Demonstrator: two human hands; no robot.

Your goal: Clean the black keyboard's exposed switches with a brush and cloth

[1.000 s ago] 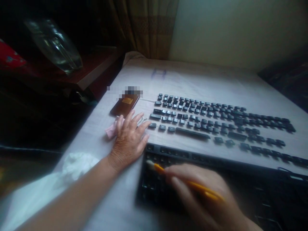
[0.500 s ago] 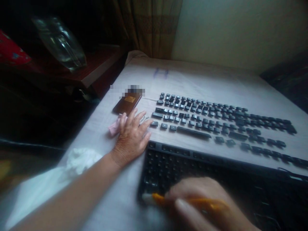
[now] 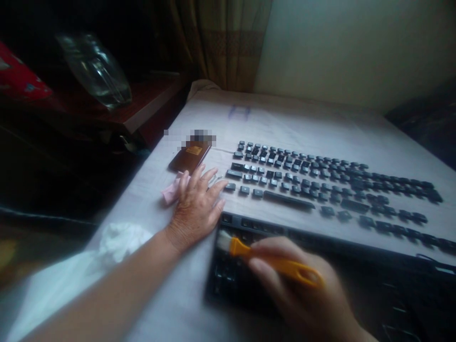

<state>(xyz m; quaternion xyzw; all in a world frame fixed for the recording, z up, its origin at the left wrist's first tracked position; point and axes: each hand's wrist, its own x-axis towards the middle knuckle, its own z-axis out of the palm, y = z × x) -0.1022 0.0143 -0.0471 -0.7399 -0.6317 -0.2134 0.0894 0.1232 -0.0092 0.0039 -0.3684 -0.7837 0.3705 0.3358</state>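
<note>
My right hand [image 3: 302,275] is closed round the orange handle of a small brush [image 3: 281,266]. Its pale bristles touch or hover just over the upper left part of a black keyboard [image 3: 228,285], whose keycaps are off there. With fingers spread, my left hand [image 3: 197,202] lies flat on the cloth by the keyboard's upper left corner, beside a crumpled pink cloth or paper [image 3: 171,190]. Beyond the keyboard, the loose black keycaps [image 3: 288,199] are laid out in rows. A brown phone-like slab [image 3: 190,154] lies just past my left fingertips.
A pale sheet [image 3: 199,109] covers the surface. Crumpled white cloth [image 3: 123,240] lies by my left forearm. At the far left, a clear glass jar [image 3: 103,78] stands on a dark wooden table [image 3: 142,114] beside something red [image 3: 21,76]. A curtain [image 3: 228,47] hangs behind.
My right hand has moved the brush away from me, from the keyboard's near left corner up towards its far left corner. My left hand stays in place.
</note>
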